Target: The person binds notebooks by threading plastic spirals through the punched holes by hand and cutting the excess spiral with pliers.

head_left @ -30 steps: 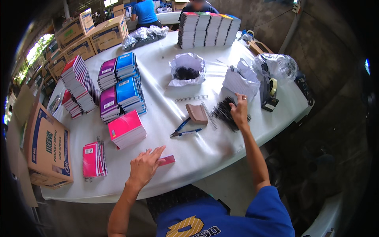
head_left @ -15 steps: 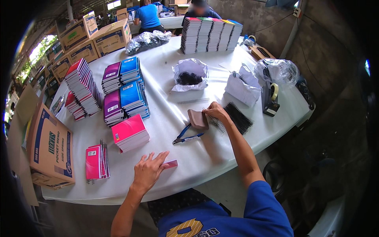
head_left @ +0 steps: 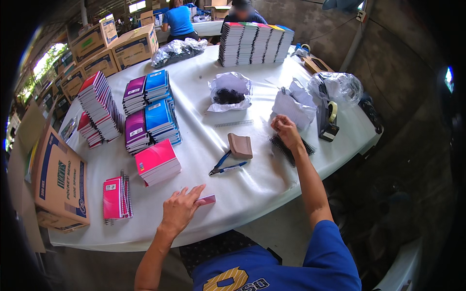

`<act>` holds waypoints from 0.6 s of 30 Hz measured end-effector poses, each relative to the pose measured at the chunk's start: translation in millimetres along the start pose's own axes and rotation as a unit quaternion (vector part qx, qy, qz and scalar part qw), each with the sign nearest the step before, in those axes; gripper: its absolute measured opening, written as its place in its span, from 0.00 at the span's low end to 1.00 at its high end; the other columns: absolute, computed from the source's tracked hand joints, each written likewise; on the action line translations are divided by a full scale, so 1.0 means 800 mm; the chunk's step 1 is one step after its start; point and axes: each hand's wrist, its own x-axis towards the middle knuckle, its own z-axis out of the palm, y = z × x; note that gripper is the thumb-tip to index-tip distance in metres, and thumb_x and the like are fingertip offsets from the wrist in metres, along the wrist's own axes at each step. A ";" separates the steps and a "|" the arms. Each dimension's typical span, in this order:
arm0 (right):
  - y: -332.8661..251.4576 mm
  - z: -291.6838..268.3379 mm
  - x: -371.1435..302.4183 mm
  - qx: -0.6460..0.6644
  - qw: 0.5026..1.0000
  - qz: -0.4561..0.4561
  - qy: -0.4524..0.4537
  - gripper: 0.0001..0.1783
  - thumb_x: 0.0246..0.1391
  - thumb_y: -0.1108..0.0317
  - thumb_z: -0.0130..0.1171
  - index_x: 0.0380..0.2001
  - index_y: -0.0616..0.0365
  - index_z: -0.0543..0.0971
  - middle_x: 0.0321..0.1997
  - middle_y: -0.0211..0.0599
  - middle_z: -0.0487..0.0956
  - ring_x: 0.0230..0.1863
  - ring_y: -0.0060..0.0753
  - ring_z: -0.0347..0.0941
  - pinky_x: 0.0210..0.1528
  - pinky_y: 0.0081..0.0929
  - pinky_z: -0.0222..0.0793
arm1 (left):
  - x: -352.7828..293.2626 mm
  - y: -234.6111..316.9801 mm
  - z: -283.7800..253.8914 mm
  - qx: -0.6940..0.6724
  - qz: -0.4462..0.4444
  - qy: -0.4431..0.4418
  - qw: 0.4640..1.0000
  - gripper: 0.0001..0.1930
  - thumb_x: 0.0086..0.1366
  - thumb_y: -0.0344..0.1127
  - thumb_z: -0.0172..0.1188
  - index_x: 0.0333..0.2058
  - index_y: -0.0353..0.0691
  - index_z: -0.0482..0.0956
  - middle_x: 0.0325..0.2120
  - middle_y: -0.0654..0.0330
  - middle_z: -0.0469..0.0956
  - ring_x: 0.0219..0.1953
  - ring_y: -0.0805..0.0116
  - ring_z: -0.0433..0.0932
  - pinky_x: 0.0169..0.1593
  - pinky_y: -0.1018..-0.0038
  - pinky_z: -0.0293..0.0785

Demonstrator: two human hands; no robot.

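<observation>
My left hand (head_left: 180, 211) rests low over the near part of the table, its thumb against a small pink notebook (head_left: 208, 200). Most of that notebook is hidden under the palm. Farther right, my right hand (head_left: 287, 132) is raised with its fingertips pinched together, above a pile of black spiral coils (head_left: 306, 148). Whatever is in the pinch is too small to make out. Between the hands lie a brown curved block (head_left: 240, 146) and blue-handled pliers (head_left: 225, 164). A single spiral coil (head_left: 234, 123) lies beyond the block.
Pink notebooks (head_left: 158, 162) stand stacked left of centre, near purple and blue stacks (head_left: 162, 116). Spiral-bound pink notebooks (head_left: 116, 196) lie nearer. Paper-wrapped coils (head_left: 230, 92), a tape dispenser (head_left: 330, 126) and tall notebook stacks (head_left: 255, 46) are farther off. A carton (head_left: 60, 179) borders the left edge.
My right hand has moved right and away from me, from beside the brown block to above the coil pile. My left hand keeps its place at the pink notebook.
</observation>
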 end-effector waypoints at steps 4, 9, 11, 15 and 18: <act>-0.027 -0.013 0.017 0.175 0.983 -0.050 0.012 0.16 0.62 0.74 0.53 0.53 0.59 0.67 0.43 0.38 0.73 0.42 0.29 0.71 0.49 0.27 0.70 | 0.002 0.003 -0.001 -0.011 -0.013 -0.019 1.000 0.26 0.64 0.51 0.57 0.61 0.58 0.70 0.51 0.65 0.79 0.51 0.50 0.78 0.53 0.57 0.75; -0.038 0.038 0.021 0.181 0.971 -0.124 -0.093 0.16 0.63 0.74 0.53 0.53 0.63 0.71 0.42 0.37 0.73 0.42 0.27 0.71 0.50 0.23 0.69 | 0.003 -0.004 0.002 0.028 0.006 0.021 0.999 0.27 0.64 0.50 0.57 0.62 0.57 0.69 0.53 0.65 0.78 0.54 0.49 0.76 0.60 0.48 0.66; -0.035 0.047 0.016 -0.150 0.977 -0.021 -0.150 0.17 0.64 0.71 0.53 0.53 0.66 0.75 0.45 0.40 0.76 0.46 0.28 0.74 0.51 0.26 0.71 | 0.002 -0.005 0.001 0.014 0.000 0.013 1.000 0.27 0.64 0.49 0.57 0.62 0.56 0.69 0.53 0.65 0.78 0.55 0.49 0.75 0.62 0.46 0.63; -0.007 0.059 0.004 -0.505 0.838 -0.197 0.062 0.22 0.61 0.67 0.59 0.55 0.69 0.72 0.50 0.53 0.74 0.50 0.45 0.74 0.55 0.35 0.69 | 0.012 0.004 0.003 -0.002 0.010 0.006 1.000 0.27 0.64 0.49 0.58 0.62 0.55 0.69 0.53 0.64 0.78 0.56 0.49 0.75 0.62 0.47 0.64; -0.018 0.099 -0.025 -0.551 0.770 -0.239 0.215 0.19 0.54 0.68 0.65 0.44 0.68 0.72 0.46 0.51 0.72 0.48 0.53 0.71 0.51 0.42 0.67 | 0.004 -0.002 0.002 0.010 0.005 0.014 1.000 0.27 0.64 0.50 0.57 0.61 0.54 0.70 0.53 0.63 0.78 0.55 0.50 0.76 0.61 0.46 0.64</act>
